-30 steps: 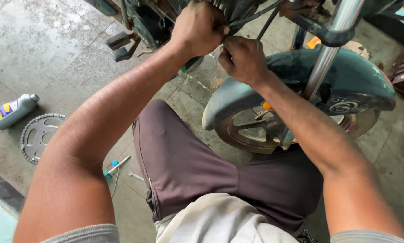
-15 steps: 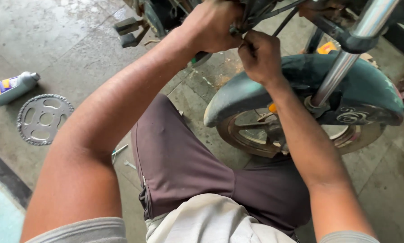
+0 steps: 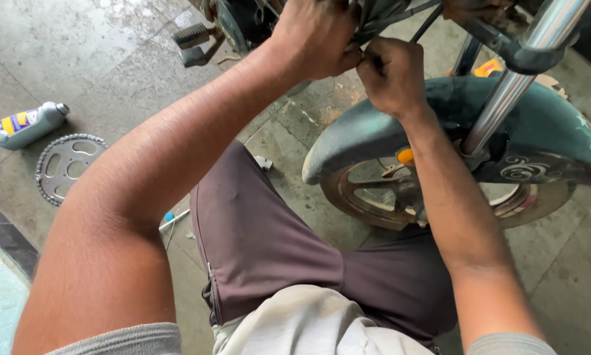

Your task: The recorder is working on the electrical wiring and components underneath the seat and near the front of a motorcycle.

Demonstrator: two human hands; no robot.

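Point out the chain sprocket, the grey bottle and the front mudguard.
chain sprocket [image 3: 66, 165], head view, on its flat toothed plate.
grey bottle [image 3: 25, 125], head view, on the middle of its body.
front mudguard [image 3: 368, 135], head view, on its green upper surface.

The view has slid, so most things sit in a new spot in the picture. The left hand [image 3: 318, 36] and the right hand [image 3: 391, 75] are now closer to the top edge than a second ago, and the right hand has come in tight beside the left. The green mudguard [image 3: 552, 141] and the front wheel [image 3: 440, 197] under it show more fully and lie further right. The shiny fork tube [image 3: 509, 98] leans across the top right corner. The toothed sprocket [image 3: 65, 167] and the grey bottle [image 3: 25, 125] on the floor have drifted a little lower and to the right.
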